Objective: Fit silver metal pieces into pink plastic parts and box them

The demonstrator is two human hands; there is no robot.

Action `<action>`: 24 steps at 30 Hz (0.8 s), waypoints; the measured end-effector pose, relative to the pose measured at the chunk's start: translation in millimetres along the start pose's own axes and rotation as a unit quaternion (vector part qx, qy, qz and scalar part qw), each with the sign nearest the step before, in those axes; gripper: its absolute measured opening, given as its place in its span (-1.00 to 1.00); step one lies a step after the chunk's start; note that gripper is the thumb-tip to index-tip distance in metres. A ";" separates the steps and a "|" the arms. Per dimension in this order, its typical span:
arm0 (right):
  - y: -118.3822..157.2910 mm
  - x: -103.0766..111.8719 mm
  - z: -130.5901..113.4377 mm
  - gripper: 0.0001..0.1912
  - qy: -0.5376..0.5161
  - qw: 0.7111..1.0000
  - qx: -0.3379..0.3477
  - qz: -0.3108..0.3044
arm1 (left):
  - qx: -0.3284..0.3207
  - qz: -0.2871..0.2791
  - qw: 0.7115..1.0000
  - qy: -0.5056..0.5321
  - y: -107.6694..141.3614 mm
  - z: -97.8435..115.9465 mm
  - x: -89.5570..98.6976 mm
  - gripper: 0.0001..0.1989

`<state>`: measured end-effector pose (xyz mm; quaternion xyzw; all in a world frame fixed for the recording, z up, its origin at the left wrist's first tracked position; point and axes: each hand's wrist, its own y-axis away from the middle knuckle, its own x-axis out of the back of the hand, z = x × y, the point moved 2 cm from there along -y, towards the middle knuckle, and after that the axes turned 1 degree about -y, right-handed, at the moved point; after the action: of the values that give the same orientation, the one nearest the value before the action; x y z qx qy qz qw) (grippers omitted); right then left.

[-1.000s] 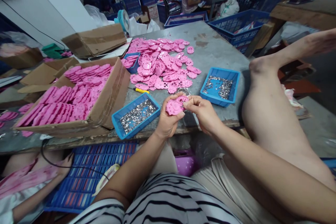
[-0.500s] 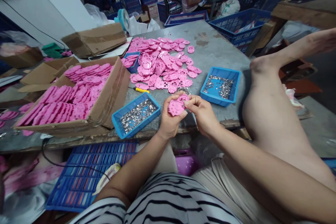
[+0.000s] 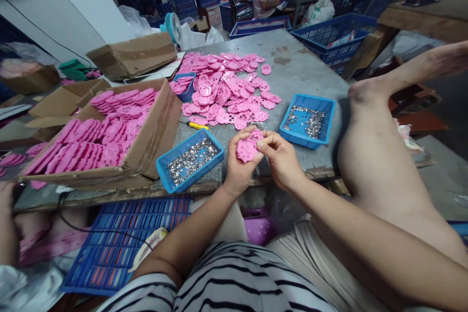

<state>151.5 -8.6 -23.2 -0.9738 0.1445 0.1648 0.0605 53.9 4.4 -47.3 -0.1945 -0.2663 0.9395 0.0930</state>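
A pink plastic piece (image 3: 246,149) with a scalloped edge and small holes is held up at the table's front edge. My left hand (image 3: 237,165) is closed around its left side. The thumb and fingertips of my right hand (image 3: 280,155) pinch its right edge; whether a small part is between them I cannot make out. To the left sits a blue tray (image 3: 163,176) of small shiny metal parts, and to the right another blue tray (image 3: 326,141) with similar parts. Behind my hands lies a large heap of pink pieces (image 3: 226,88).
An open cardboard box (image 3: 146,151) packed with pink pieces stands at left. A yellow-handled tool (image 3: 198,126) lies by the heap. A person's bare leg (image 3: 383,165) is close at right, and another person's arm (image 3: 7,224) shows at the left edge. Blue crates (image 3: 336,34) stand behind.
The pink piece has turned slightly between my hands and shifted a little to the right. Another person's arm has come into view at the left edge.
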 end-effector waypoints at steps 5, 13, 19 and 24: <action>-0.5 1.3 1.2 -0.71 -0.025 0.998 -0.059 0.004 | 0.030 0.012 0.999 0.000 -1.5 -1.3 1.9 -0.54; -18.1 13.7 -4.8 -0.79 -0.011 0.996 -0.089 0.027 | 0.198 0.056 0.971 0.124 -5.4 5.7 -0.6 -0.39; -29.2 24.8 -1.9 -0.78 0.040 0.994 -0.092 0.041 | 0.280 0.086 0.943 0.157 -7.9 9.8 3.0 -0.31; -35.8 31.1 2.5 -0.74 0.082 0.992 -0.079 0.049 | 0.298 0.084 0.937 0.159 -8.5 9.6 9.5 -0.31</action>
<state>189.6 17.7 -33.5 -0.9775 0.1829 0.0984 -0.0372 41.9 9.8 -38.2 -0.3264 0.0620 0.9369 0.1085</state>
